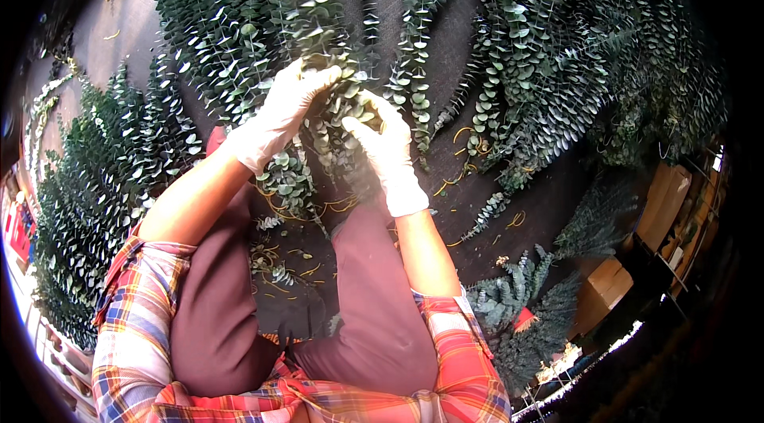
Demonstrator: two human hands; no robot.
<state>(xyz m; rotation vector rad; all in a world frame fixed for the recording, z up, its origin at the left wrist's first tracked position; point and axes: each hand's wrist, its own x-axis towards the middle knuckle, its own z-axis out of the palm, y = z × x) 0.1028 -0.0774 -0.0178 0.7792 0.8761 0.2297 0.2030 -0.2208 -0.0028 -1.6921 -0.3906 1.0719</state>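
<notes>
I look down from the head camera and I see both hands in thin white gloves, working on one bunch of eucalyptus stems [330, 49] in the middle of the picture. The left hand [280, 116] is closed around the lower part of this bunch, its fingers curled over the leaves from the left side. The right hand [386, 148] grips the same bunch from the right, a little lower, with the thumb and fingers pressed on the stems. The two hands are just beside each other, almost touching. The bunch lies with its leafy tips pointing away from me and its cut ends toward my knees.

The bunch rests on a dark cloth ground [446, 33]. More eucalyptus lies around it: a big heap on the left [103, 176], another heap on the right [557, 49], and a single long stem [418, 57] just right of the held bunch. Small yellow rubber bands [461, 136] are scattered on the cloth near the right hand and between my legs. My legs are in maroon trousers [374, 304] and my sleeves [135, 319] are plaid, rolled up to the elbows. At the lower right I see brown cardboard boxes [660, 200] and a bluish-green bundle [517, 304] of other foliage.
</notes>
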